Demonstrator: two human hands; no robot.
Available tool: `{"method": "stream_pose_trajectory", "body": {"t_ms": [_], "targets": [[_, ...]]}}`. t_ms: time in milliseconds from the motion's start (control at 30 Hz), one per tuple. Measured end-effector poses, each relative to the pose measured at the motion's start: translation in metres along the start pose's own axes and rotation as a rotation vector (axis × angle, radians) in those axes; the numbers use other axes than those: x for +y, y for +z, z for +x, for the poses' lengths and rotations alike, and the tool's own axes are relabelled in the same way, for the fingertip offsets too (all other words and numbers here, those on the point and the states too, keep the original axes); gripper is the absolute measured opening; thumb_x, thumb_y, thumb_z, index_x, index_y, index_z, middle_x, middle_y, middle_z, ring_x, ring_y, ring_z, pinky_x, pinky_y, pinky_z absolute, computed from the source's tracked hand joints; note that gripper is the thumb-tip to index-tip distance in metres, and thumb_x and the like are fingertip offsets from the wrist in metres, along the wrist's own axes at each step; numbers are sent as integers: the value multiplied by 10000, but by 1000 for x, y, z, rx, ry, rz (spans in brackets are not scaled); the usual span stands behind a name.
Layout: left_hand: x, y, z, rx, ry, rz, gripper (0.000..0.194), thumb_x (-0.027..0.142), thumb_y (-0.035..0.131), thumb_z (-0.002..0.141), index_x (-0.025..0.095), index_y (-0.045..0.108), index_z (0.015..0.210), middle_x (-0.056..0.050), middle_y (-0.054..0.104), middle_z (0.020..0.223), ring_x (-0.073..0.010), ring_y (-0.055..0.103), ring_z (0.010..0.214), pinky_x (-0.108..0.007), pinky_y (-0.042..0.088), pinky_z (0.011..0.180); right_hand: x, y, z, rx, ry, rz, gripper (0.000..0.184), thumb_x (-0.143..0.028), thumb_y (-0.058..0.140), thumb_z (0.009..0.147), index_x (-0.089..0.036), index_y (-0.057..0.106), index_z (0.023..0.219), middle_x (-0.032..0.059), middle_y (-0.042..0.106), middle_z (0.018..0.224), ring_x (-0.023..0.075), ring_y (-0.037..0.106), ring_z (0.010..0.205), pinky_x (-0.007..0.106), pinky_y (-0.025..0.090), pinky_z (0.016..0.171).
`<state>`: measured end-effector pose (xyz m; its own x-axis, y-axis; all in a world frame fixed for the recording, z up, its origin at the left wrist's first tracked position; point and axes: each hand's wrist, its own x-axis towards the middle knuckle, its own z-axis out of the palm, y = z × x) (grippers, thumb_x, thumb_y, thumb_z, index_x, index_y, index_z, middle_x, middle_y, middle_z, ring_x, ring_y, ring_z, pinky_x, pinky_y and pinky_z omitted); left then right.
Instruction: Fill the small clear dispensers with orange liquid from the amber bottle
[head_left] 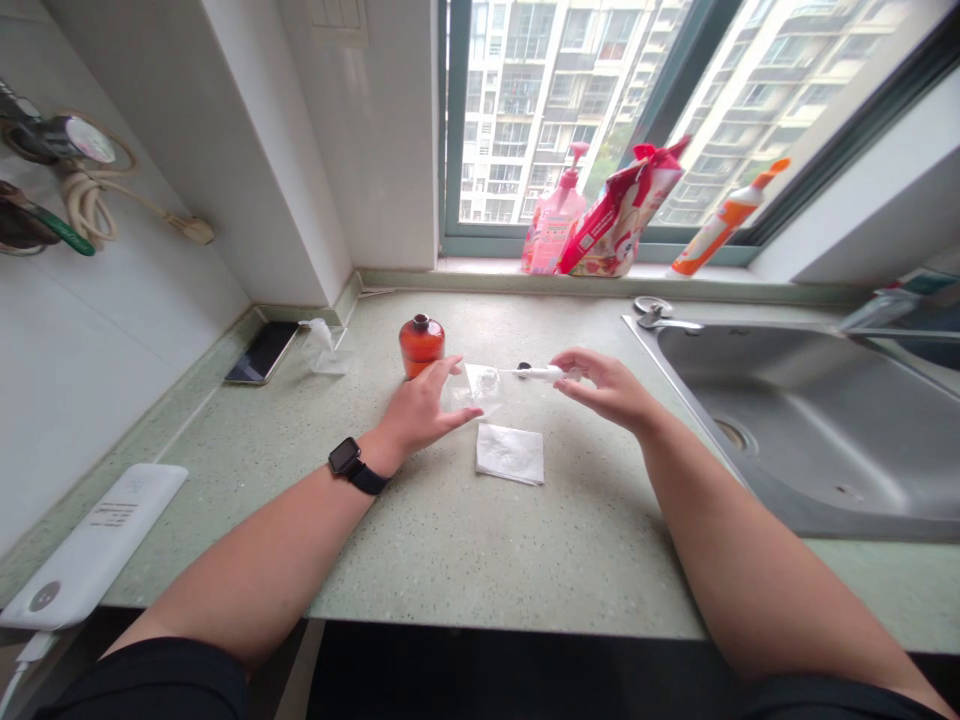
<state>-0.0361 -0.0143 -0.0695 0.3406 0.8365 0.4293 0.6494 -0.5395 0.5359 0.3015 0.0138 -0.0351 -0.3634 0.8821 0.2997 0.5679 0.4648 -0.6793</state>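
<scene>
My left hand [421, 408], with a black watch on its wrist, hovers over the counter with fingers stretched out, holding nothing. Its fingertips are next to a small clear plastic piece [480, 388]. Just behind the hand stands a small orange bottle [421, 345] with no cap. My right hand [607, 385] pinches a white pump tube with a dark tip [536, 373], held level and pointing left toward the clear piece. A folded white tissue [510, 453] lies on the counter between my hands, a little nearer to me.
A steel sink [817, 430] with a tap fills the right side. A phone [262, 352] and a clear cap [324, 348] lie at the back left, a white power bank [94, 545] at the left edge. A pink pump bottle [553, 222], a red pouch [619, 215] and an orange bottle [724, 222] stand on the windowsill.
</scene>
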Motion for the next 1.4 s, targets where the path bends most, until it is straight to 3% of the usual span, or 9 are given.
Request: {"method": "stream_pose_trajectory", "body": {"t_ms": [200,500,733,867,1167,1400], "targets": [[5,-2,-1,38,54,67,724,602,825,907,235,555,1471,-115,729,1339,-302,745,1190,-439,636,989,-8,-5,-2,3,-56,-86,234,-442,702,893,-250,756,1015,56,764,925,233,698,842,382,549,797],[8,-1,-2,38,94,72,770,620,827,899,225,540,1495,-126,721,1363,-305,749,1191,-454,643,992,-27,-1,-2,60,-105,-54,179,-386,719,879,-252,756,991,55,783,946,230,716,871,391,583,831],[12,0,-3,32,116,53,753,649,803,908,241,553,1490,-126,723,1382,-306,732,1252,-448,622,1046,-45,19,-4,119,-91,84,198,-452,735,903,-278,743,997,63,768,1049,255,706,1000,400,593,825],[16,-2,-3,34,127,27,766,686,803,889,254,565,1476,-116,737,1365,-308,735,1254,-450,617,1066,-51,33,-5,109,-140,117,197,-451,738,928,-288,738,1038,68,757,1112,267,699,1092,420,603,907],[16,-1,-4,37,138,-11,768,696,815,871,242,577,1444,-116,743,1353,-309,736,1255,-450,607,1080,-51,51,-4,113,-225,126,199,-431,709,988,-282,746,1115,78,754,1140,269,713,1107,452,576,1011],[16,0,-4,23,115,-11,775,702,810,872,262,565,1460,-112,737,1368,-316,734,1266,-453,614,1072,-46,62,-4,172,-169,183,302,-544,791,928,-302,785,1109,85,754,1201,299,698,1193,512,560,1094]]}}
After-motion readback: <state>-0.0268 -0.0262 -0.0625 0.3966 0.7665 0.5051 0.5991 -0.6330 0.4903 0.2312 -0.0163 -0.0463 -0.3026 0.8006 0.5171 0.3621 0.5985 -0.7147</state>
